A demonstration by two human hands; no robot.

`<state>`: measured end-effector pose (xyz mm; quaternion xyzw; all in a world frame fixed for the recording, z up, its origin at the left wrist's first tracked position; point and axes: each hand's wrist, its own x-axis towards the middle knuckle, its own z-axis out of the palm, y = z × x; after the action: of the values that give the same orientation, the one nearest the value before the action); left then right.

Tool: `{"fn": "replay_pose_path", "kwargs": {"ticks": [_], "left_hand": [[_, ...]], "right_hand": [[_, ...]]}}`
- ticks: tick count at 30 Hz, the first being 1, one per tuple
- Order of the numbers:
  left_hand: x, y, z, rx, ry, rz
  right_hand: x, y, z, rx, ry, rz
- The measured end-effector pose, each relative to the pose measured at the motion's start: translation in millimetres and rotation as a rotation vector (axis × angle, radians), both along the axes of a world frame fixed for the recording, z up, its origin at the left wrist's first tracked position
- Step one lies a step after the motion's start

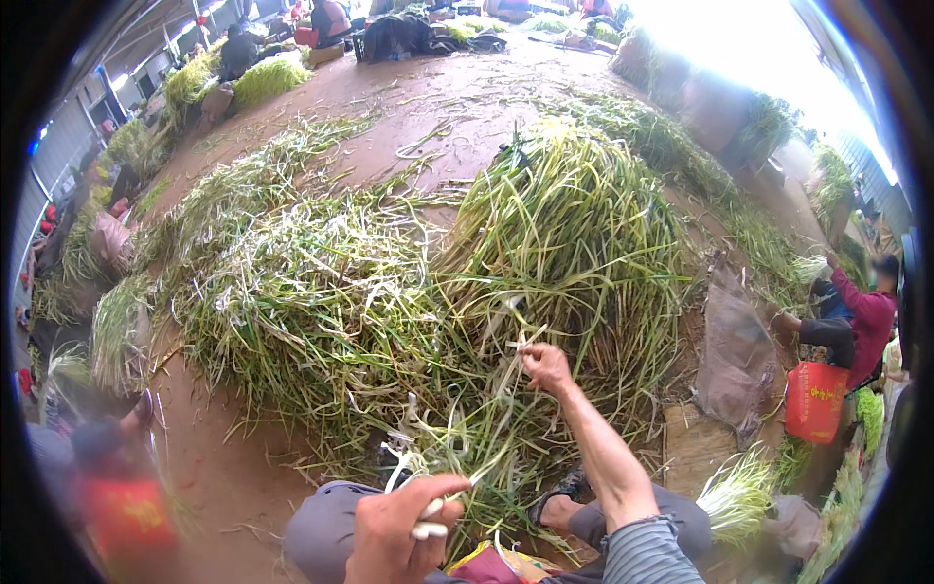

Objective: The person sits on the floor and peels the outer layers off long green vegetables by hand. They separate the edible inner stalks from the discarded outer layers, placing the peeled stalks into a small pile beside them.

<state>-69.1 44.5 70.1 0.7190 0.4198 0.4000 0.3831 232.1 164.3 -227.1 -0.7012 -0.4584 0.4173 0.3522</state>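
Low in the head view, my left hand is closed around white stalk ends of leafy green plants, which look like garlic shoots; their pale stalks and leaves stick out past the thumb. Farther forward and to the right, my right hand pinches a thin pale leaf strip. It is over the front edge of a tall heap of long green plants. Left of that heap spreads a loose, tangled pile of green leaves and dry whitish strips. A small bunch with white stalks lies beside my right knee.
A brown sack and a flat board lie at the right. Beyond them sits a person in a dark red top near a red bag. Another person is at lower left. More people and green heaps stand farther back.
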Motion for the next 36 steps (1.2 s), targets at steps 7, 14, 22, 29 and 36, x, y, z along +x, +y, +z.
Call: {"fn": "replay_pose_path", "kwargs": {"ticks": [7,14,22,29,36], "left_hand": [[14,4,-3,-0.025,0.076,-0.079],[30,11,-11,0.117,0.039,-0.054],[31,12,-17,0.048,0.058,-0.028],[36,13,-18,0.035,-0.049,0.131],[37,18,-11,0.293,0.025,-0.008]], "right_hand": [[73,2,185,0.469,-0.014,-0.357],[121,-60,346,1.276,0.169,-0.470],[83,-113,254,0.619,-0.195,-0.341],[94,-129,275,0.877,0.544,-0.084],[46,-149,277,0.767,0.666,0.357]]}}
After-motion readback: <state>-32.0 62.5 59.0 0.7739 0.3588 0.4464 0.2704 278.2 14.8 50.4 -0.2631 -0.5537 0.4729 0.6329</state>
